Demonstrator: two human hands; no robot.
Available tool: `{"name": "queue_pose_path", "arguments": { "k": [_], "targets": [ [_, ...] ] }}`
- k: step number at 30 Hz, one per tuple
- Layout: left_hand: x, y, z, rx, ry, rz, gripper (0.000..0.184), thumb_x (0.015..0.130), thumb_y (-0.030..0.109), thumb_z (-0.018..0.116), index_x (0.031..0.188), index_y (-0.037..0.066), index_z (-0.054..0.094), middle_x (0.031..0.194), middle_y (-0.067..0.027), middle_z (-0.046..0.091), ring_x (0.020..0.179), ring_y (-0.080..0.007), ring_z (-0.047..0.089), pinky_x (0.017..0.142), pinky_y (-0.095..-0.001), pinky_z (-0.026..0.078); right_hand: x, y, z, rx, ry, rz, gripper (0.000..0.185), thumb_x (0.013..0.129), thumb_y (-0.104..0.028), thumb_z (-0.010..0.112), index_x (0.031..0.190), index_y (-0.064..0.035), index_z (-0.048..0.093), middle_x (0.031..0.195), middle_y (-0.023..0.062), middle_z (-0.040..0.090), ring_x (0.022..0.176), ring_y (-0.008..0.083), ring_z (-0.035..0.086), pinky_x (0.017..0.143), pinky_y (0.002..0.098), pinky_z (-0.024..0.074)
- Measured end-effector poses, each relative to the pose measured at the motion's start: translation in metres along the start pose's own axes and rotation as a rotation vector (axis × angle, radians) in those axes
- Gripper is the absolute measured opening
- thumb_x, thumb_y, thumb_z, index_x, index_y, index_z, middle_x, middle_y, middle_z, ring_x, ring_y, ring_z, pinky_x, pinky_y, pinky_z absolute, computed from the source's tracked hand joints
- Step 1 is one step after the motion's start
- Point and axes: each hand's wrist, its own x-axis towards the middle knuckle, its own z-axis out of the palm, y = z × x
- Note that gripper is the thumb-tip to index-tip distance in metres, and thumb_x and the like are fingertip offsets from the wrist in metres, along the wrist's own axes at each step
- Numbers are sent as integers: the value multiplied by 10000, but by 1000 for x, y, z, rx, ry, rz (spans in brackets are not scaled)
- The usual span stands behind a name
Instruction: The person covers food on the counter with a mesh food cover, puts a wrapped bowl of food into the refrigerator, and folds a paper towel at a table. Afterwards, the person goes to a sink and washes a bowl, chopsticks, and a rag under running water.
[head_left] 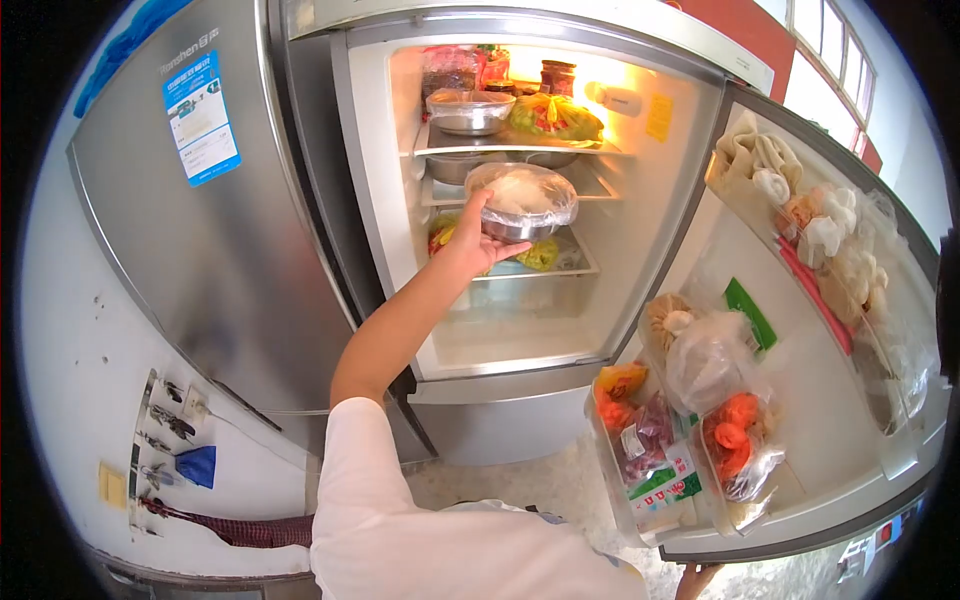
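Note:
A steel bowl covered in clear plastic wrap is held level by my left hand, thumb at its rim and fingers beneath it. It is in front of the middle shelves of the open fridge. My right hand is at the lower edge of the open fridge door; its fingers are mostly hidden there. On the upper shelf stand another wrapped steel bowl, a yellow bag of food and jars. More bowls sit on the shelf below.
Door bins hold bagged food, including orange-red bags. Higher on the door are more bags. A closed grey fridge stands at the left, beside a wall rack with keys and a blue cloth.

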Motion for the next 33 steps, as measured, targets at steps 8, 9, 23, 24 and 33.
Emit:
{"name": "queue_pose_path", "arguments": {
  "k": [8, 9, 23, 24, 33],
  "targets": [
    [52, 7, 8, -53, 13, 51, 642, 767, 402, 552, 1275, 91, 312, 1296, -180, 354, 1145, -362, 414, 895, -578, 387, -7, -8, 4, 21, 15, 49, 674, 756, -18, 637, 1296, 53, 240, 1247, 227, 409, 1079, 268, 475, 892, 380, 424],
    [56, 8, 10, -51, 13, 56, 641, 767, 405, 551, 1275, 96, 313, 1297, -176, 354, 1144, -362, 415, 894, -580, 387, -10, -5, 5, 49, 42, 51, 636, 758, -43, 647, 1283, 35, 297, 1251, 208, 416, 1070, 262, 484, 889, 376, 427],
    [47, -20, 26, -46, 6, 61, 652, 739, 362, 548, 1261, 47, 317, 1256, -188, 383, 1133, -352, 416, 925, -553, 372, -59, -5, 7, 173, 53, 88, 723, 685, 82, 527, 1329, 25, 204, 1222, 256, 417, 1104, 328, 463, 936, 377, 364],
    [38, -24, 20, -38, -22, 15, 657, 739, 369, 547, 1260, 42, 315, 1255, -193, 382, 1133, -355, 418, 928, -550, 370, -61, -14, 4, 157, 33, 92, 715, 682, 77, 530, 1322, 38, 215, 1224, 275, 411, 1113, 348, 453, 942, 381, 355],
    [-46, -77, -35, 68, 49, -295, 724, 732, 419, 537, 1271, 14, 272, 1231, -228, 378, 1090, -383, 454, 896, -541, 407, -71, -48, -6, 128, -2, 178, 282, 789, -35, 496, 1054, 59, 479, 999, 250, 519, 909, 382, 492, 805, 415, 382]
  ]
}}
